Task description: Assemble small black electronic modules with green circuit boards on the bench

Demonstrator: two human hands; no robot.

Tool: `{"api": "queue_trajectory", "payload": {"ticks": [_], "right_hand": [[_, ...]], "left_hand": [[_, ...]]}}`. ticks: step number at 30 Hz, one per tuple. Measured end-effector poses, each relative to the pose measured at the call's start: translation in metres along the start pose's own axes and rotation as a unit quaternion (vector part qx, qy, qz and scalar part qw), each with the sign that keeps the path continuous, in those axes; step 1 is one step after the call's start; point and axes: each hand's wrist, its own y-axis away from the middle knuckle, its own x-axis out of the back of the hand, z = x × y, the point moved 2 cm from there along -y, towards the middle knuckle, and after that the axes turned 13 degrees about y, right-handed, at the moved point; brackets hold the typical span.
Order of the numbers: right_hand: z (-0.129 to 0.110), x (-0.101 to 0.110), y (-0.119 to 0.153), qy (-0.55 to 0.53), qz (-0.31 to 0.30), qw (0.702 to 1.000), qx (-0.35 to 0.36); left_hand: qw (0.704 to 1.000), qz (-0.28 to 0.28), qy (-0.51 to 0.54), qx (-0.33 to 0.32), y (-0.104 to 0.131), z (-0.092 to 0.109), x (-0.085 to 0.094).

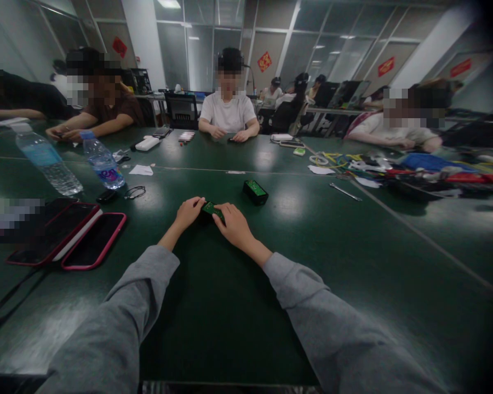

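Observation:
Between my two hands is a small green circuit board (208, 207), seemingly set in a dark case that the fingers partly cover. My left hand (189, 213) is closed on its left end, the thumb and fingertips along the edge. From the other side my right hand (235, 225) grips it, fingers bent over the right end. A second green circuit board (257, 188) sits in an open black box (259, 200) on the table, just beyond my right hand and apart from it.
Two water bottles (49, 158) (102, 161), a phone in a red case (94, 241) and a thin black cable (135, 191) lie to the left. At right are a metal wrench-like tool (345, 191) and tangled cables (340, 160). Several people sit around the green table (213, 328).

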Motion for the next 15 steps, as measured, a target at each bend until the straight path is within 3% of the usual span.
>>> {"api": "queue_trajectory", "payload": {"ticks": [15], "right_hand": [[0.0007, -0.0022, -0.0001, 0.000, -0.002, 1.000, 0.001]], "left_hand": [[1.000, 0.002, -0.003, 0.007, -0.0005, 0.0002, -0.0002]]}}
